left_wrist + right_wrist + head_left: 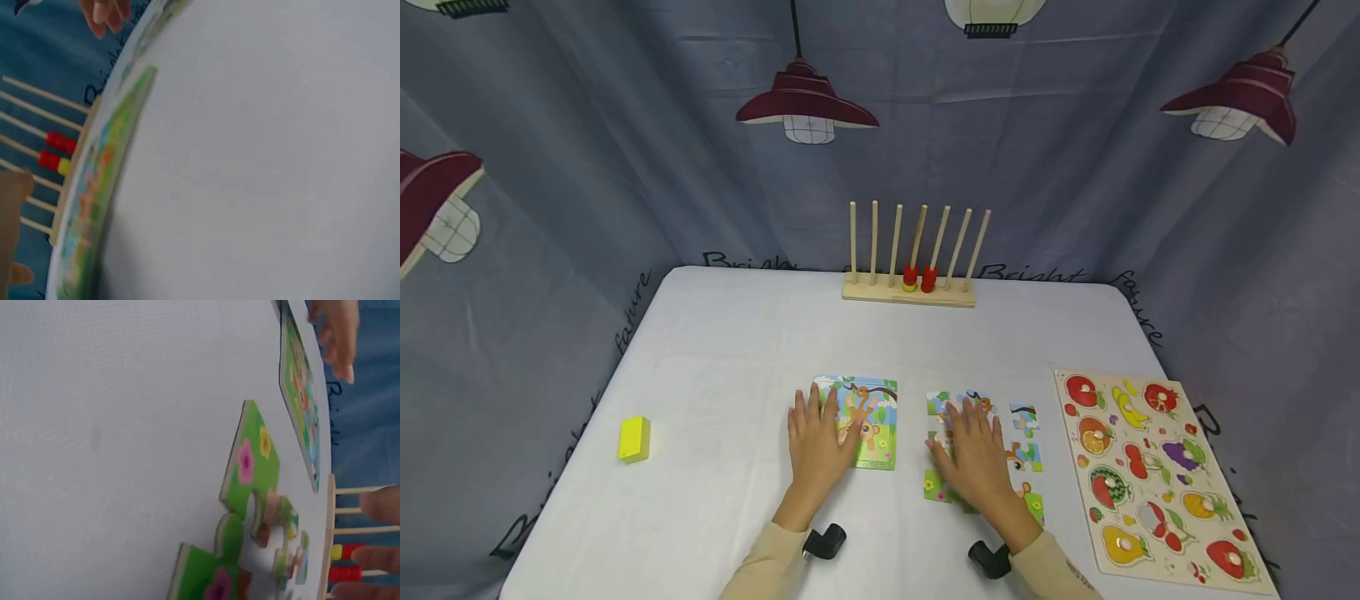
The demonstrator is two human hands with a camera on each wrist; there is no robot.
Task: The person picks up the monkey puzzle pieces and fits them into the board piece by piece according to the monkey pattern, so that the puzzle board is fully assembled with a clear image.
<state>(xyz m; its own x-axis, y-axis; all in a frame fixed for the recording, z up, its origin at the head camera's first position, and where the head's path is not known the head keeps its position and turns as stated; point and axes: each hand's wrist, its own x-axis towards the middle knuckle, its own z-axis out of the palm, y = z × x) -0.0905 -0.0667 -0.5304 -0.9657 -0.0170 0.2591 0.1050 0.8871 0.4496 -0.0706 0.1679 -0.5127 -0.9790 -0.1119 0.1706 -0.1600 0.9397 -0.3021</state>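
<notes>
My left hand (820,446) is spread with straight fingers over the left side of a square picture board (880,417) showing monkeys on a branch. In the left wrist view the board (103,187) lies flat, and this hand's fingers hover above it. Over a group of loose jigsaw pieces (1024,457) is my right hand (976,454), its fingers apart and holding nothing. It hides the middle of the group. Seen from the right wrist, a green corner piece with pink and yellow flowers (253,462) lies on the table, with the right fingers (378,559) raised at the side.
A wooden peg rack (868,292) with red and yellow beads on two pegs stands at the table's back edge. A yellow block (634,439) sits at the left. On the right lies a fruit puzzle board (1138,492). A patterned grey curtain (1000,167) hangs behind.
</notes>
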